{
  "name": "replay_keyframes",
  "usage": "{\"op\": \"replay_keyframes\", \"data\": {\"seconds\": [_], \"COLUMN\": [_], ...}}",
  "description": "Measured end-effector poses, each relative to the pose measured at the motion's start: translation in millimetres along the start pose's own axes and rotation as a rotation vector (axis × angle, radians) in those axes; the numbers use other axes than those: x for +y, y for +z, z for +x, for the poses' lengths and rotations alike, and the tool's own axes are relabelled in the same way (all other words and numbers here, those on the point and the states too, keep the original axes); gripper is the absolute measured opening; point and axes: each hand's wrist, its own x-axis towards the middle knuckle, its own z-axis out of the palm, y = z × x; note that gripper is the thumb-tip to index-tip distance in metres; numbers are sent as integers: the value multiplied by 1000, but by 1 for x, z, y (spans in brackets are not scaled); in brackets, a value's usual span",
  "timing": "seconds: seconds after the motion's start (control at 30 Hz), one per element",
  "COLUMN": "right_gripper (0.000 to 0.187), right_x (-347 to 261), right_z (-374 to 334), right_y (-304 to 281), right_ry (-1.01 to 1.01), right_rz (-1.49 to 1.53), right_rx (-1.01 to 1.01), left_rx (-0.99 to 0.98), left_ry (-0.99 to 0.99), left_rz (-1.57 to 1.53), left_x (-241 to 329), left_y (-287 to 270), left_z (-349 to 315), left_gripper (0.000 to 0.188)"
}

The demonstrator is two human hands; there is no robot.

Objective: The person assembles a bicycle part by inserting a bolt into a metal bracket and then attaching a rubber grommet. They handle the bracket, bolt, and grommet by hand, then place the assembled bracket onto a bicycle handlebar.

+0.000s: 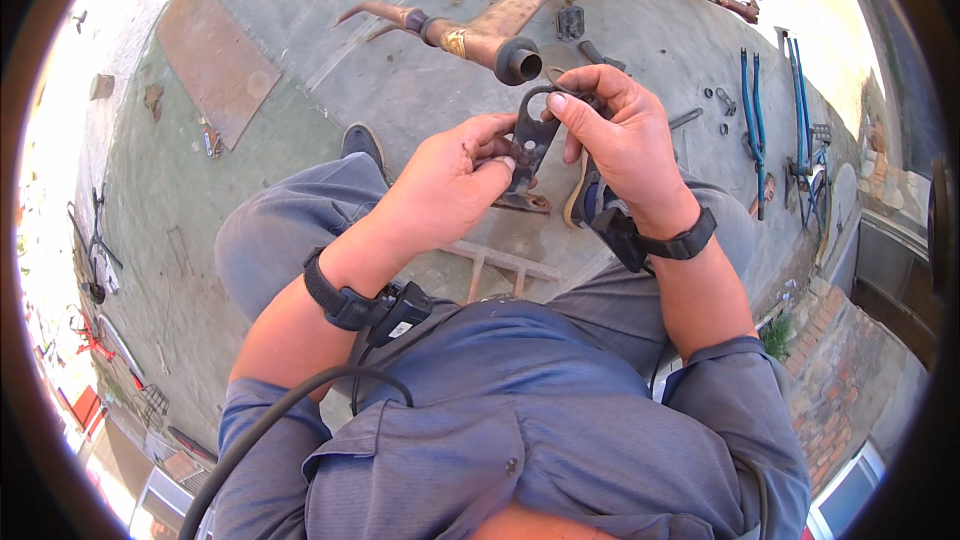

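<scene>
Between my two hands is a flat black metal bracket (533, 135) with a large round hole at its upper end. My left hand (450, 180) is closed on the bracket's lower part, thumb on its face. At the holed end, my right hand (625, 145) is closed, with thumb and forefinger pinching its rim; a thin dark ring or wire edge (557, 74) shows by the fingertips. Just beyond, a worn bicycle frame (515, 8) lies on the ground, the open end of its head tube (522, 62) facing me. Fingers hide part of the bracket.
A dark pedal (570, 23) lies beside the frame. To the right are blue forks (755, 115) and small rings (724, 128). A rusty sheet (215, 65) lies at the far left. A low metal frame (510, 262) stands between my legs. A black cable (260, 425) crosses my left sleeve.
</scene>
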Motion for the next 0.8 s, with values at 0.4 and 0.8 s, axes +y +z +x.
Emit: {"op": "replay_keyframes", "data": {"seconds": [0.4, 0.8], "right_gripper": [19, 21], "right_x": [2, -6], "right_z": [11, 14], "right_y": [-6, -2], "right_ry": [-16, -9], "right_rz": [195, 185], "right_rx": [133, 143], "left_rx": [49, 188], "left_ry": [-128, 25], "left_rz": [-159, -282], "left_x": [0, -4], "left_y": [-8, -18], "left_z": [-4, -9], "left_gripper": [35, 33]}}
